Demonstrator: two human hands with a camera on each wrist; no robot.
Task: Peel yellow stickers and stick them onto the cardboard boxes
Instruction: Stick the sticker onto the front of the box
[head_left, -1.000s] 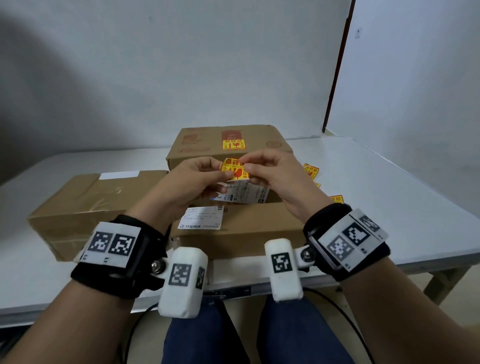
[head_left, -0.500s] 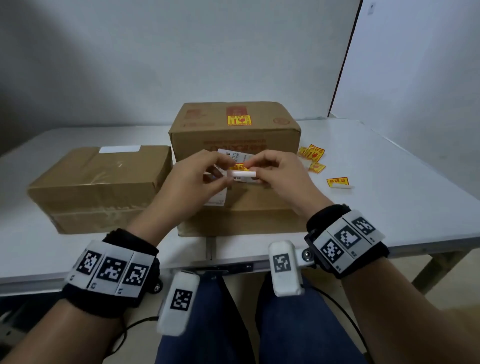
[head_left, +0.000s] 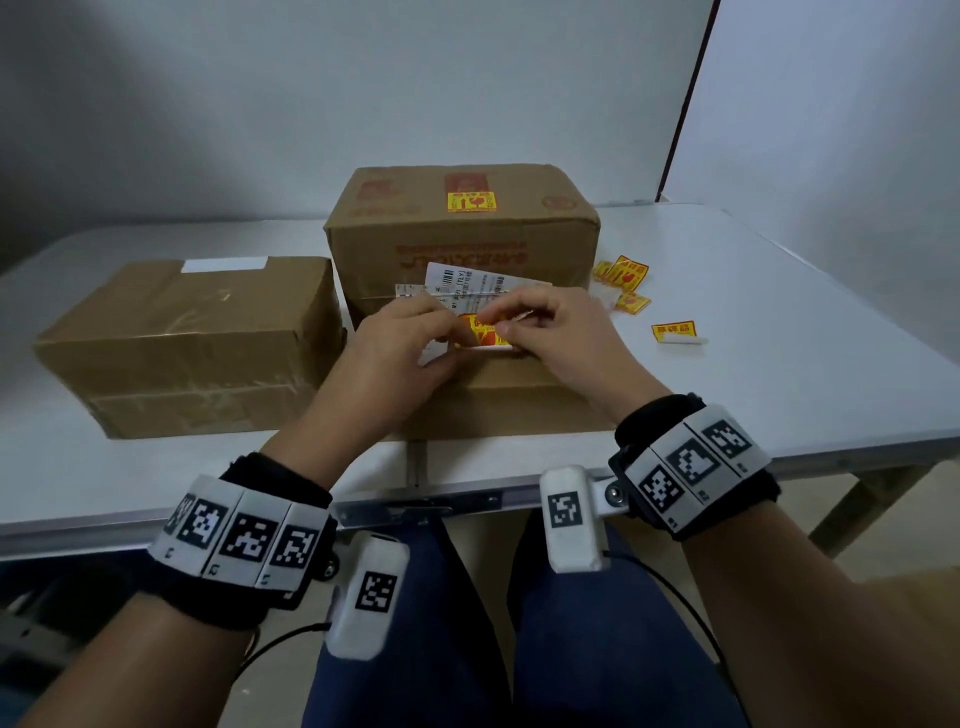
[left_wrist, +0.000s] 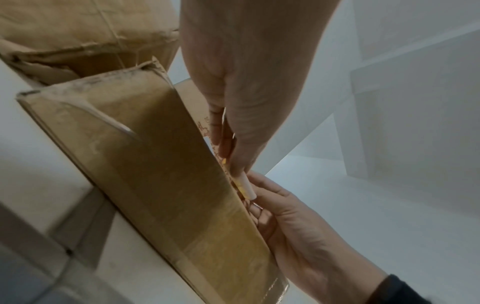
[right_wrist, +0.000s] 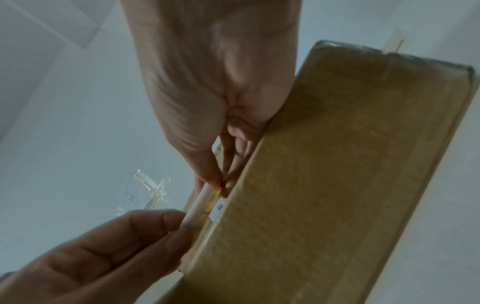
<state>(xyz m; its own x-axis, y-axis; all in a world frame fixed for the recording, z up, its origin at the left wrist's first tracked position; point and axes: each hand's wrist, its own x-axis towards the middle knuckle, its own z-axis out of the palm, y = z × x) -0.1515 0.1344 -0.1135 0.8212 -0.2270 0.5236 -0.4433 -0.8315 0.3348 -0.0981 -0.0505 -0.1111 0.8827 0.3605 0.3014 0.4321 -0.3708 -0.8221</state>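
Observation:
Both hands meet over the low front cardboard box. Between them is a yellow sticker, held just over the box top near its white shipping label. My left hand pinches the sticker's left end and my right hand pinches the right end. In the wrist views, a curled white backing strip runs between the two pinches, with yellow showing beneath it. The tall box behind carries a stuck yellow sticker. A third box stands at the left.
Several loose yellow stickers lie on the white table to the right of the boxes, one nearer the edge. A crumpled clear wrapper lies on the table. My knees are under the table's front edge.
Both hands have brought the sticker down from in front of the boxes to the front box's top. Its yellow face now shows between the fingers.

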